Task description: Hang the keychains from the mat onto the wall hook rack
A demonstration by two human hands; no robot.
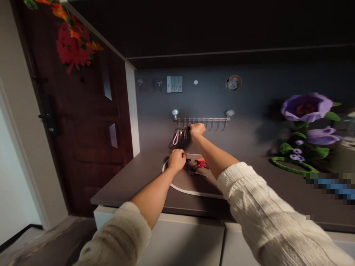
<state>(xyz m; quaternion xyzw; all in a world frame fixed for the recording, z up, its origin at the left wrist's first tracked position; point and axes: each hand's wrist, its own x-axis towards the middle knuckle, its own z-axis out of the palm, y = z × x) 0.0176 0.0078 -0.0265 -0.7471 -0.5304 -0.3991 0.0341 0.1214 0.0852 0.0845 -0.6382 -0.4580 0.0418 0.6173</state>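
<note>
A metal hook rail [203, 119] is fixed to the dark wall above a dark countertop [130, 181]. My right hand [197, 130] is raised to the rail's left part, fingers pinched on a dark key at a hook. Beside it hang several keys with a pink loop [175, 138]. My left hand [176, 159] rests closed on the rim of an oval tray [191, 192] on the counter; what it holds is hidden. In the tray lie a red key fob [201, 163] and dark keys [192, 171].
A dark wooden door [83, 122] with red decoration stands at the left. Light switches [174, 84] sit on the wall above the rail. Large purple fabric flowers [307, 122] stand on the counter at the right. White cabinet fronts [191, 240] run below the countertop.
</note>
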